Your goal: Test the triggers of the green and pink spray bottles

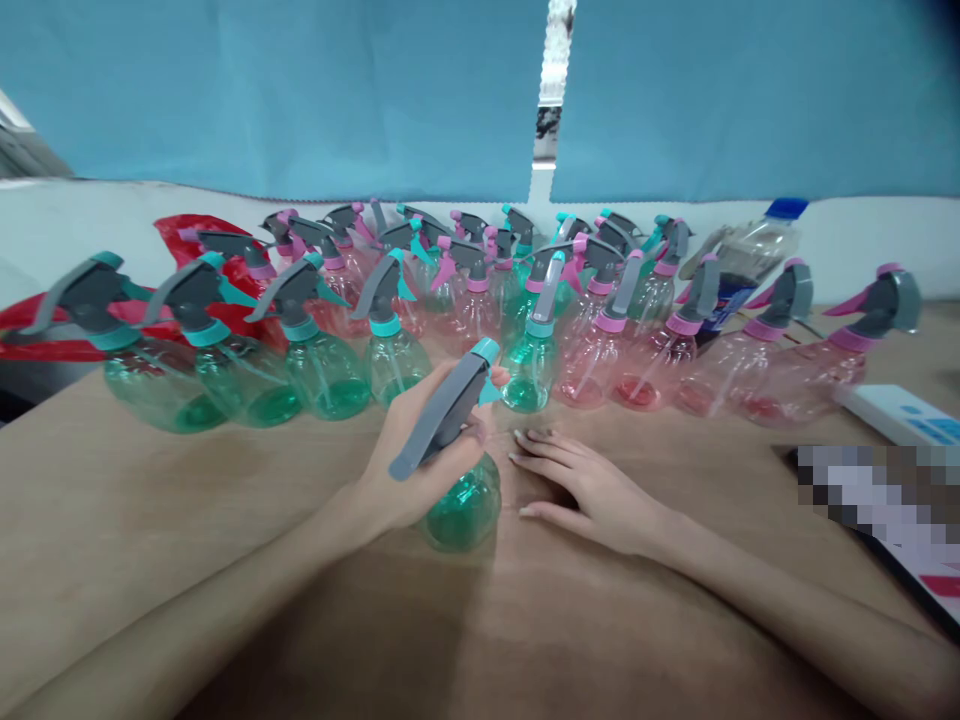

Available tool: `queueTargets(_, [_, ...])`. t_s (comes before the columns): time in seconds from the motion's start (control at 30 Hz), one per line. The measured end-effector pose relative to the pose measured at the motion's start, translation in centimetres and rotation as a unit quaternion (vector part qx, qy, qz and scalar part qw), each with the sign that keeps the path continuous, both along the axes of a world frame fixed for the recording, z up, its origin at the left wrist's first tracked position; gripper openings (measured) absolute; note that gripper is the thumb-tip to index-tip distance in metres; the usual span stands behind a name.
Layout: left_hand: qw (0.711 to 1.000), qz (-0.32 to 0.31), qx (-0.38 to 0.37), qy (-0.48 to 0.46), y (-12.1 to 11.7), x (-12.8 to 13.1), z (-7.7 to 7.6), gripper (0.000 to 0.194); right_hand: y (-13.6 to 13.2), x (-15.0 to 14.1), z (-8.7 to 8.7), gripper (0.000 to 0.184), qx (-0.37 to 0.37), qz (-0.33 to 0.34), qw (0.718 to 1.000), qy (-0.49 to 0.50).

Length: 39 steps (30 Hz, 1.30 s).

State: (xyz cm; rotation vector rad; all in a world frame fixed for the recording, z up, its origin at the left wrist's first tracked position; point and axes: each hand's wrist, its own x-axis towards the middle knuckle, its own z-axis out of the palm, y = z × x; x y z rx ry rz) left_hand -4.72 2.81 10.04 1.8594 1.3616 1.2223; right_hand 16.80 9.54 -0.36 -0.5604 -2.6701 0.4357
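Note:
A green spray bottle (463, 503) with a grey and turquoise trigger head is upright near the middle of the table. My left hand (405, 455) is wrapped round its neck, just under the head; the hand hides the collar. To the right of this bottle, my right hand (581, 485) lies on the tabletop with its fingers stretched out, holding nothing. Just beyond both hands stands another green spray bottle (531, 370) with a turquoise collar. Beside it on the right is a pink spray bottle (589, 365).
Several green and pink spray bottles stand in rows across the back of the wooden table (112, 540). Red plastic (217, 250) lies behind them at left. A blue-capped clear bottle (750, 250) leans at back right. A white box (904, 412) lies at right.

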Motion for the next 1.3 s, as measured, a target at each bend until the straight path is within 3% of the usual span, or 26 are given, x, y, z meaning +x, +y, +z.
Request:
queueTargets(0.23, [1.0,0.029,0.009,0.004,-0.18,0.16,-0.16,0.054,-0.04,0.25,0.16,0.064,-0.006,0.002,1.0,-0.006])
queueTargets(0.4, [1.0,-0.004,0.014,0.001,-0.12,0.16,-0.1,0.055,-0.08,0.24,0.23,0.065,-0.01,0.003,1.0,-0.008])
queueTargets(0.67, [1.0,0.007,0.001,-0.001,-0.05,0.12,0.03,0.043,0.09,-0.02,0.12,0.037,-0.017,0.007,1.0,0.001])
queueTargets(0.73, [1.0,0.003,0.007,0.007,-0.02,-0.02,-0.19,0.043,0.07,0.04,0.19,0.041,-0.021,0.006,1.0,-0.001])
queueTargets(0.9, [1.0,-0.001,0.01,-0.002,-0.06,-0.09,-0.5,0.038,0.02,0.26,0.3,0.073,-0.012,0.005,1.0,-0.02])
queueTargets(1.13, [1.0,0.006,0.028,0.003,-0.03,0.09,-0.51,0.032,0.13,0.0,0.09,0.04,-0.009,0.004,1.0,-0.004])
queueTargets(1.3, [0.999,0.022,0.026,0.034,-0.12,0.25,0.11,0.038,0.23,-0.16,-0.24,0.032,0.009,0.01,1.0,0.008])
